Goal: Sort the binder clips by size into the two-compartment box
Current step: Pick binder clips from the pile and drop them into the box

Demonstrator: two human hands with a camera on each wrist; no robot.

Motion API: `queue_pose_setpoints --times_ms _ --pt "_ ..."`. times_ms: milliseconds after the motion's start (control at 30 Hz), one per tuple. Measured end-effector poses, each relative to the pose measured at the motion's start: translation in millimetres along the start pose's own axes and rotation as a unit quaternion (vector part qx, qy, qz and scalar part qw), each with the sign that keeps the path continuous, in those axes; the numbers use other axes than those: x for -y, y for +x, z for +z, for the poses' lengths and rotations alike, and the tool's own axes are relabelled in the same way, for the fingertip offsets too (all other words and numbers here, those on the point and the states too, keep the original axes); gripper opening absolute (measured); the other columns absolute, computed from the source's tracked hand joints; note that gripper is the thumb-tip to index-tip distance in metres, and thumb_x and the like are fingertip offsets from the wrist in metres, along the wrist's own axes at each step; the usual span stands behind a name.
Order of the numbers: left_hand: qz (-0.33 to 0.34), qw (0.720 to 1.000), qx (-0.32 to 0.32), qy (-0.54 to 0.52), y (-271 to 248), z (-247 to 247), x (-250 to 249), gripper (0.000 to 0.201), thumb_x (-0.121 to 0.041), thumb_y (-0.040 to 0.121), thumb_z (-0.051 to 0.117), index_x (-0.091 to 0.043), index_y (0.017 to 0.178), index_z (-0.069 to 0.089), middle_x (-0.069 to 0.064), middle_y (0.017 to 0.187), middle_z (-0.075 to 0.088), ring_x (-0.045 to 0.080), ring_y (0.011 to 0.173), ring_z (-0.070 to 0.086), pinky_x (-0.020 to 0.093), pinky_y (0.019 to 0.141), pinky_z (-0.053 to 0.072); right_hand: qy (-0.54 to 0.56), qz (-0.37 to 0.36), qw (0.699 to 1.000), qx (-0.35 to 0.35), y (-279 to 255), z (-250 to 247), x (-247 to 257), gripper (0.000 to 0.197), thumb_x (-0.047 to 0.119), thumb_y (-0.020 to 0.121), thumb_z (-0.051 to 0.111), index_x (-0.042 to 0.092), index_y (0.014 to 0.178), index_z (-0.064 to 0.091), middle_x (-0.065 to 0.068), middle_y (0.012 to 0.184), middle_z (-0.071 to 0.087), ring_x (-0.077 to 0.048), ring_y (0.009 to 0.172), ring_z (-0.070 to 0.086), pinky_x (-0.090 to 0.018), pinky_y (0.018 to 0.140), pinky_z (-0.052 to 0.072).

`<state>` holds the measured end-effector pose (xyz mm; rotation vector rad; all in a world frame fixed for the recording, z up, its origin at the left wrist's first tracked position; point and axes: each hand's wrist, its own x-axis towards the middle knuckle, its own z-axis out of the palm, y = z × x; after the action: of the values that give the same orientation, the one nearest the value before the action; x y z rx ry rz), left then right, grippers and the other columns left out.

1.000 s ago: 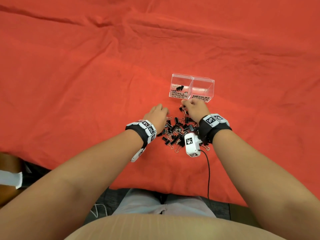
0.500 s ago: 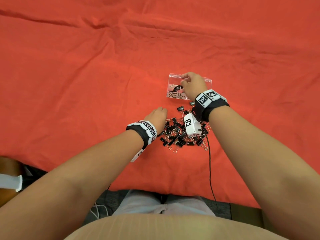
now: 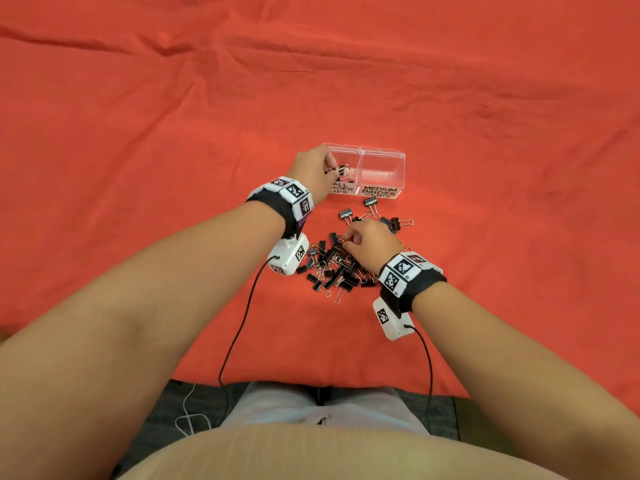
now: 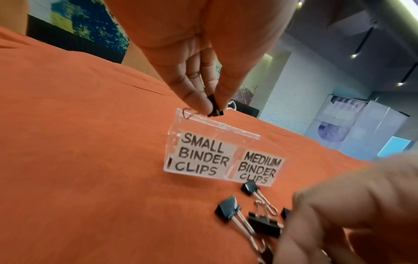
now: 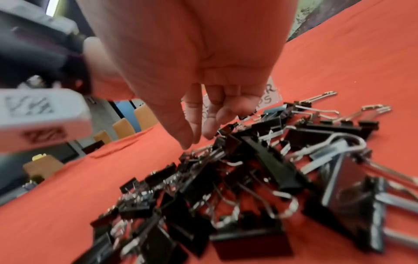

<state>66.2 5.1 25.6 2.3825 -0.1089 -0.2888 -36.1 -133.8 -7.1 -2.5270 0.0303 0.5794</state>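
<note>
The left hand (image 4: 203,53) pinches a small binder clip (image 4: 214,109) between thumb and fingers (image 4: 199,101), poised over the near rim of the left compartment, the one labelled SMALL BINDER CLIPS, of the clear two-compartment box (image 3: 381,154). The step in hand looks like the drop: the fingers need only part once the clip is clear of the rim. The right hand (image 3: 363,242) is down on the far edge of the pile of clips (image 3: 332,268) on the red-covered table (image 3: 138,133), fingers curled close together; whether they already hold a clip cannot be told. Half a second ago the roles were reversed: the right hand was at the box and the left hand lay at the pile's left edge. The medium compartment appears empty.
</note>
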Motion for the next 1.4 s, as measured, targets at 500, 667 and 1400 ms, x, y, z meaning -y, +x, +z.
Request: queue_pose_setpoints --times_ms 500,667,1400 --pt "-0.009 1.0 -0.01 -0.024 -9 2 3 0.013 -0.009 0.088 0.057 -0.011 0.1 0.064 0.003 0.104 0.066 0.016 0.086 0.059 0.027 0.081 0.052 -0.154 -0.063 0.986 0.009 1 13 4 0.031 0.017 0.089 0.057 0.0 0.115 0.058 -0.013 0.119 0.05 -0.03 0.121 0.045 -0.042 0.087 0.05" --pt "-0.021 0.996 0.085 0.035 -50 14 30 0.012 -0.007 0.089 0.055 -0.017 0.092 0.061 -0.004 0.092 0.061 0.012 0.083 0.059 0.025 0.079 0.052 -0.14 -0.081 0.987 0.008 3 8 2 0.024 0.008 0.089 0.046 -0.003 0.101 0.064 -0.014 0.104 0.056 -0.031 0.108 0.052 -0.042 0.081 0.052" --pt "0.009 0.965 0.176 0.196 -82 38 56 0.027 -0.028 0.089 0.059 -0.015 0.113 0.058 0.012 0.126 0.054 0.03 0.118 0.051 0.045 0.095 0.048 -0.01 0.045 0.999 -0.029 -1 6 8 0.025 0.017 0.087 0.053 -0.004 0.078 0.064 -0.018 0.088 0.066 -0.031 0.074 0.064 -0.039 0.069 0.056"
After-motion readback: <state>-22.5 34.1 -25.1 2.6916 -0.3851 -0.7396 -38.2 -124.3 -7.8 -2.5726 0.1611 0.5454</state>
